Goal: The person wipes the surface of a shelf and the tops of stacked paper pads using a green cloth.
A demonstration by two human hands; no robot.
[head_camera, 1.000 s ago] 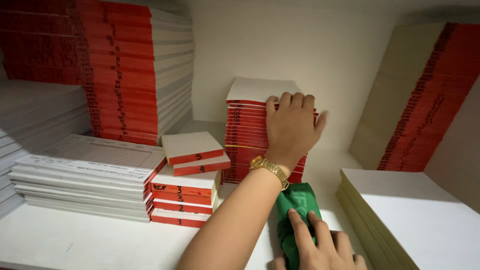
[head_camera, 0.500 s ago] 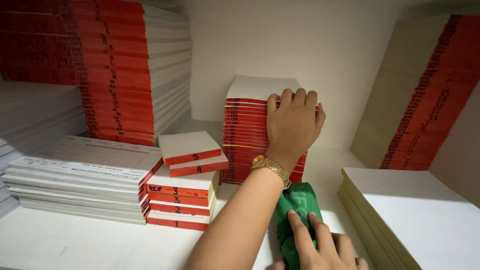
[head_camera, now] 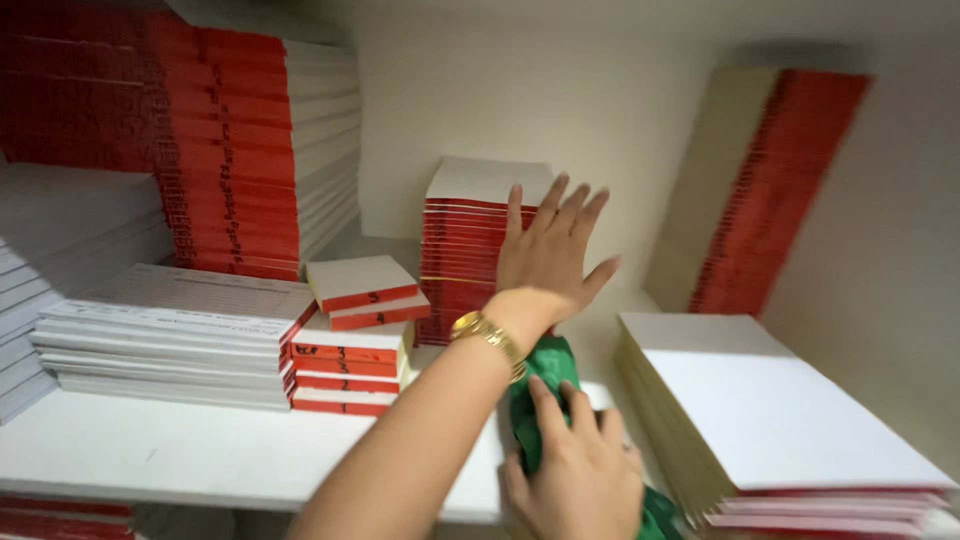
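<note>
Shelf (head_camera: 150, 455): bare strip along front edge. Left hand (head_camera: 548, 262) splayed, released, before red-spined pad stack (head_camera: 465, 260). Right hand (head_camera: 575, 470) grasping one green cloth (head_camera: 545, 365).

Hands (head_camera: 550, 260) by red-spined pads (head_camera: 468, 255), green cloth (head_camera: 545, 400).

Matt paper pads (head_camera: 470, 260), green cloth (head_camera: 545, 400), shiny metal watch (head_camera: 487, 335)

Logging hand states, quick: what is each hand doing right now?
Left hand: open, fingers spread against the red-spined pad stack, holding nothing.
Right hand: pressing down on the green cloth; a grip cannot be told.
</note>
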